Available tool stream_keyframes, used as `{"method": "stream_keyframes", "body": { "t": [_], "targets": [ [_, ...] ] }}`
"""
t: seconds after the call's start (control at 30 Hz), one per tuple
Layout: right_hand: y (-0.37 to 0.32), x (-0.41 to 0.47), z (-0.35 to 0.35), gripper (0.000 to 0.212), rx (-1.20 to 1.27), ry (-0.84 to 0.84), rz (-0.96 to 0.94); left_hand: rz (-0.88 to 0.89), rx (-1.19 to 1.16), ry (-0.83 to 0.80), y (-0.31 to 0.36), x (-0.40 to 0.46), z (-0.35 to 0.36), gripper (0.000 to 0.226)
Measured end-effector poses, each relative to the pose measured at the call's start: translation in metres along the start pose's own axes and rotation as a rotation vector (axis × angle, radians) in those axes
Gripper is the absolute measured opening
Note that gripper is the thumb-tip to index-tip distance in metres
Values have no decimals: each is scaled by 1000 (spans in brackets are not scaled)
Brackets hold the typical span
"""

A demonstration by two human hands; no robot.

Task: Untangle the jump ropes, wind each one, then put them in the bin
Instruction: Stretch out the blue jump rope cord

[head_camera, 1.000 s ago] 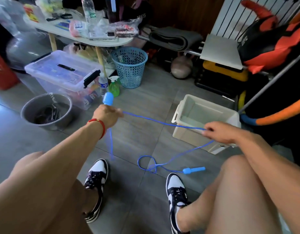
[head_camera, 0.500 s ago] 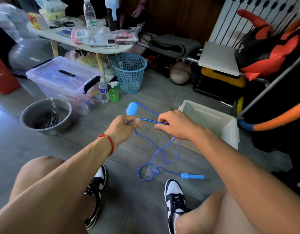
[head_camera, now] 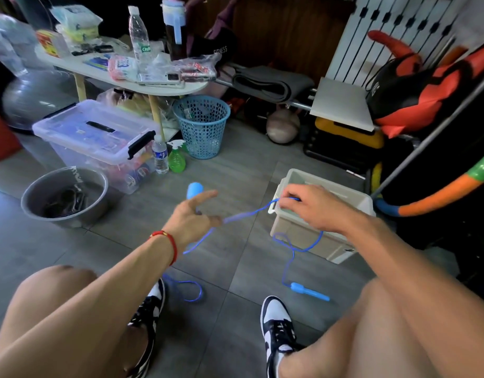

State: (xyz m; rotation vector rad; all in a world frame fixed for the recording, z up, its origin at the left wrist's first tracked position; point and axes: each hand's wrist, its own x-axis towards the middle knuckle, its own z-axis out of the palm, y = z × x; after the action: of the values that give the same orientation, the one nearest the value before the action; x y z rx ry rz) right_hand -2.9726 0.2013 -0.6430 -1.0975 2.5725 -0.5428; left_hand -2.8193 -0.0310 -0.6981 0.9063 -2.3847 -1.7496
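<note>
A blue jump rope (head_camera: 246, 214) runs between my two hands above the floor. My left hand (head_camera: 193, 218) holds one blue handle (head_camera: 194, 190), which sticks up behind the fingers, with the index finger stretched out. My right hand (head_camera: 311, 207) pinches the cord over the near edge of the beige bin (head_camera: 363, 200). From there the cord drops in a loop to the second blue handle (head_camera: 309, 291), which lies on the floor by my right shoe. Another loop of cord (head_camera: 193, 291) lies by my left shoe.
A metal bowl (head_camera: 31, 197) with dark cords in it stands at the left. Behind it are a clear lidded storage box (head_camera: 96, 132), a water bottle, a green spray bottle (head_camera: 176, 158) and a blue mesh basket (head_camera: 202, 124). Gym gear crowds the right side.
My right hand has moved right, away from the left, drawing the cord out over the bin. The left index finger has stretched out. The floor loop has split and shifted.
</note>
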Motion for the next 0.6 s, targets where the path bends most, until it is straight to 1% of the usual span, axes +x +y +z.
{"method": "stream_keyframes", "body": {
  "t": [0.07,0.1,0.13,0.17,0.2,0.23,0.27,0.3,0.33,0.37,0.4,0.43,0.5,0.53,0.57,0.6],
  "targets": [
    [-34,9,5,20,-77,-26,-158,81,-117,-152,10,-20,19,55],
    [-46,14,8,22,-113,-44,-224,139,-139,-188,13,-26,24,47],
    [-54,18,12,25,-151,-53,-262,198,-125,-195,14,-29,27,36],
    [-59,21,15,29,-189,-49,-276,244,-76,-187,14,-29,27,21],
    [-59,24,17,34,-224,-39,-276,264,-8,-167,13,-26,26,12],
    [-58,25,17,40,-245,-31,-265,259,57,-129,11,-22,23,17],
    [-53,25,17,45,-246,-42,-235,234,75,-64,9,-18,19,23],
    [-46,23,17,48,-225,-71,-199,186,20,14,7,-14,13,26],
    [-31,21,19,48,-212,-114,-140,131,-93,98,5,-9,5,27],
    [-13,17,20,45,-206,-165,-67,84,-181,180,3,-3,-5,27],
    [8,12,21,40,-199,-225,24,44,-216,255,-2,4,-15,26],
    [28,6,23,34,-174,-284,106,10,-194,298,-5,8,-23,23],
    [57,-7,25,29,-93,-356,207,-49,-88,305,-13,14,-30,12],
    [63,-10,26,29,-61,-347,210,-82,-14,268,-15,15,-29,7],
    [65,-13,27,30,-29,-313,194,-98,97,219,-15,13,-26,18],
    [60,-14,28,29,-9,-274,164,-84,217,167,-15,11,-19,34]
  ]
}}
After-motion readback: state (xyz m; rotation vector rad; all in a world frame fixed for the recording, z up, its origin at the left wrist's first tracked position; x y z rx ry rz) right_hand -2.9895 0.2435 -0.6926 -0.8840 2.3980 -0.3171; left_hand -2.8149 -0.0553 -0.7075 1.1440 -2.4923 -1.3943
